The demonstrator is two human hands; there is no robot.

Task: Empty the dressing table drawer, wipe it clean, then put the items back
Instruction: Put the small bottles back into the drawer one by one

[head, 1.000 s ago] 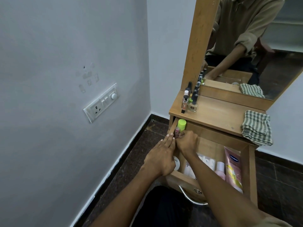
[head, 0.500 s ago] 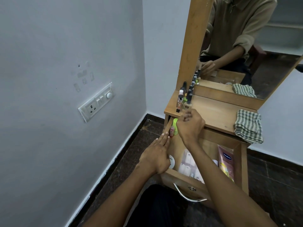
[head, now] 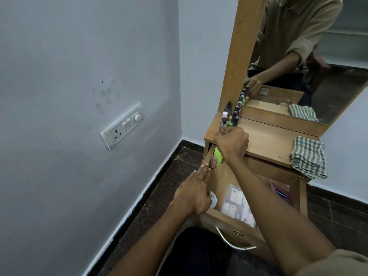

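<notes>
Drawer [head: 235,222] emptying continues: right hand [head: 232,143] has risen from it to the worktop [head: 264,140] mid-frame, closed seemingly around a small bottle [head: 223,124]; left hand [head: 196,191] flat, empty, on its side.

Checked cloth [head: 308,156] on tabletop [head: 268,140] right, bottles [head: 232,116] back-left, tubes [head: 238,204], perhaps sachets, in open drawer [head: 229,222] below.

Little to read here — two partial labels in my drawer [head: 235,222].
A blue oval logo on the pink tube [head: 279,191], too blurred to spell out — "...olo" on the round white lid [head: 213,198].
</notes>
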